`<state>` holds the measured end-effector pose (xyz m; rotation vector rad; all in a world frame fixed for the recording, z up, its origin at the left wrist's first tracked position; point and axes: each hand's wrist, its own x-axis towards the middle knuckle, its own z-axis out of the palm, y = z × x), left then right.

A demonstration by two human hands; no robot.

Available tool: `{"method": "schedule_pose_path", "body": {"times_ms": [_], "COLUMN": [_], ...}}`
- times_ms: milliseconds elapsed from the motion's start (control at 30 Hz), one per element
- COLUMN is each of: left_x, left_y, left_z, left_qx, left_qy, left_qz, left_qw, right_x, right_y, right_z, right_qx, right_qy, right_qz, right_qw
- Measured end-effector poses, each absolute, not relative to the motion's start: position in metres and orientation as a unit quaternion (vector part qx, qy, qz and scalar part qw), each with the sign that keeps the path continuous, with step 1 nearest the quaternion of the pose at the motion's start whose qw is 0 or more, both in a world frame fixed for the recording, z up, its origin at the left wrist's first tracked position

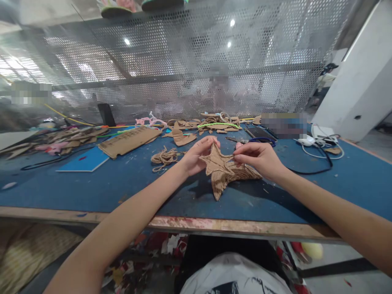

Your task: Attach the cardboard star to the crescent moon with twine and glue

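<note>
A brown cardboard star (225,173), partly wound with jute twine, is held above the blue table (92,188). My left hand (197,157) grips its upper left point, thumb and fingers pinched on the cardboard. My right hand (259,158) holds the star's right side and pinches the twine against it. A loose bundle of jute twine (164,157) lies on the table just left of my left hand.
Cardboard pieces (128,141) and scraps (214,122) litter the back of the table. Blue-handled scissors (260,141), a phone (260,132), a white charger with cables (321,141) and a blue sheet (84,161) lie there too. A perforated metal screen (196,61) rises behind.
</note>
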<state>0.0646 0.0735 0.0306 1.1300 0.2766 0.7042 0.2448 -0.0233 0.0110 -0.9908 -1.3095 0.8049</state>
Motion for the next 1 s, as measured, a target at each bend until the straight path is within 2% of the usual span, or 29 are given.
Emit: {"method": "schedule_pose_path", "body": {"times_ms": [200,500,767,1000], "left_x": [0.068,0.057,0.058,0.059], "left_y": [0.079,0.083,0.082,0.086], "left_z": [0.03,0.026,0.026,0.028], "left_qx": [0.481,0.608,0.642,0.624], "left_qy": [0.164,0.12,0.163,0.169], "left_qz": [0.305,0.126,0.147,0.124], "left_qw": [0.806,0.774,0.735,0.753], "right_x": [0.244,0.248,0.251,0.253], "right_y": [-0.022,-0.023,-0.022,-0.025], "right_z": [0.012,0.012,0.013,0.014], "right_qx": [-0.442,-0.457,-0.509,-0.536], "right_qy": [-0.569,-0.6,-0.603,-0.654], "right_qz": [0.303,0.237,0.219,0.117], "right_qw": [0.623,0.612,0.574,0.52]}}
